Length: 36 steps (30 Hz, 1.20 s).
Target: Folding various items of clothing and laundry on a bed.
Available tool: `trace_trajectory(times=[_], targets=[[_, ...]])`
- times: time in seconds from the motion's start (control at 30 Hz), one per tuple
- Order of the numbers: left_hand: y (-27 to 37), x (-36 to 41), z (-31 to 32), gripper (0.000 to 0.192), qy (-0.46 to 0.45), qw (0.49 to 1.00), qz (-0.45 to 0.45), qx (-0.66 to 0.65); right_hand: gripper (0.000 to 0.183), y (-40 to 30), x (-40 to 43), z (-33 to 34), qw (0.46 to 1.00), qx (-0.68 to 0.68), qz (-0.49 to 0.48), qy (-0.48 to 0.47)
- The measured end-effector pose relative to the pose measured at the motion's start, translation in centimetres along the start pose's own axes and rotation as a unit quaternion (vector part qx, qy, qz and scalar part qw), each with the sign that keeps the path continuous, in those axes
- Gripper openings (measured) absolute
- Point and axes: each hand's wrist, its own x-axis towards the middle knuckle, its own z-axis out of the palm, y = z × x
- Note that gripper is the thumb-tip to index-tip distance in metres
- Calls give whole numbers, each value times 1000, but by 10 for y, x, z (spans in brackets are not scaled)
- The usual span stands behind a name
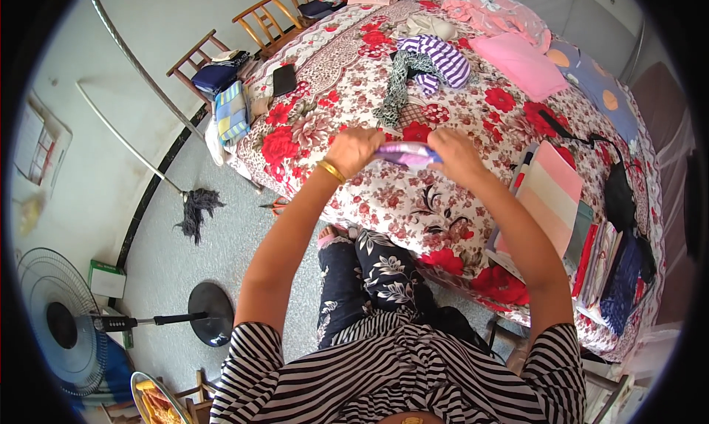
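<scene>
Between my two hands a purple-and-white cloth [407, 153] is stretched above the bed, its edges blurred. My left hand [355, 150], with a gold bangle at the wrist, grips one end. The other end is in my right hand [457, 155]. Below it spreads a flowered bedspread [382, 194] in red, white and brown. Just beyond my hands lie a purple-and-white striped garment [443, 58] and a black-and-white patterned cloth [394, 89], loosely heaped. A pale beige garment [425, 27] sits behind them.
Folded clothes [601, 263] and a pink striped folder-like item [548, 194] lie on the right. A black phone [284, 80] rests at the bed's left edge, near wooden chairs [268, 22]. Scissors [276, 205], a mop [199, 208] and a standing fan [63, 324] are on the left.
</scene>
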Motion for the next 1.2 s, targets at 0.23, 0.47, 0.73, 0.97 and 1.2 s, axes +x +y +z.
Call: trace_trajectory(times=[0.23,0.47,0.73,0.97,1.2], targets=[[42,-75,35,25,1,997,72,-42,15,-36,-73,40,999,-8,-30,18],[44,-50,13,34,24,993,-45,-108,18,-10,-62,35,956,211,136,150],[80,-28,73,54,-79,983,-160,-38,50,-37,-30,92,967,94,234,42],[92,-39,84,57,-88,978,-179,-59,53,-44,-47,101,968,51,230,90],[93,-40,81,56,-101,971,-201,-79,54,-49,-45,98,962,81,245,86]])
